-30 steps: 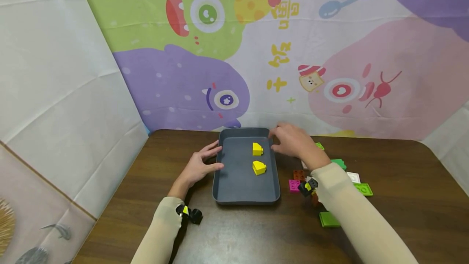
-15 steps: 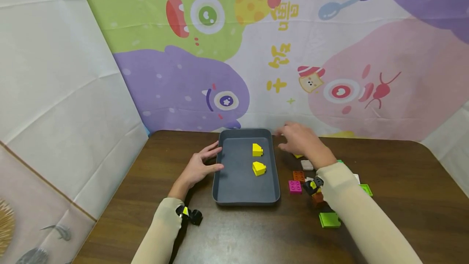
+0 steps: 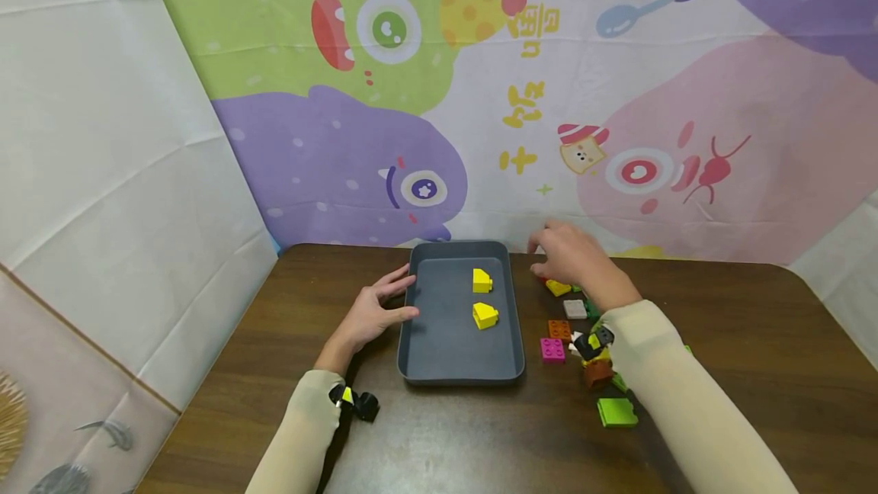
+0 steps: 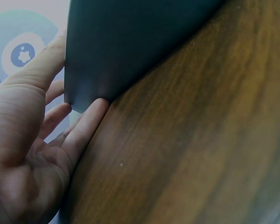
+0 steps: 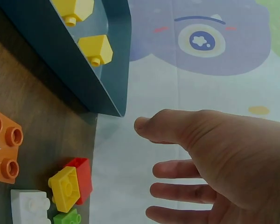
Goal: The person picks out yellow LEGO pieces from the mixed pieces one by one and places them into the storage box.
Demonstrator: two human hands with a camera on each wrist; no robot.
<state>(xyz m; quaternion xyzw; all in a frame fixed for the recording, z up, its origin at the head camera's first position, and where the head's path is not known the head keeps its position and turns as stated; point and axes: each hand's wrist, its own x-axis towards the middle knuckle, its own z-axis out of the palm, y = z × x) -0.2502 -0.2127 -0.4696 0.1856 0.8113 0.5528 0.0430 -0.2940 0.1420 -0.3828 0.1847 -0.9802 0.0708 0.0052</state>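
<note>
Head view has the dark grey tray [image 3: 446,353] on the brown wood-grain worktop [image 3: 425,441], and two slope-sided pieces sit inside it right of the middle: the far yellow block [image 3: 482,280] and the near yellow block [image 3: 485,315], a little apart. From across the room I see the person's left hand [image 3: 370,312] spread at the tray's left side, thumb away from the fingers, tips touching the wall; how hard it presses I can't tell. The right hand [image 3: 572,254] is loosely open with nothing in it, just off the tray's far right corner and over the loose pieces there. Among those are a small yellow piece [image 3: 558,288] beside a red block [image 5: 86,179], a whitish block [image 3: 575,309], an orange block [image 3: 559,329] and a magenta block [image 3: 552,350]. Nearest me lies a lime-green block [image 3: 617,412]. Behind hangs a cartoon-monster cloth [image 3: 494,197].
</note>
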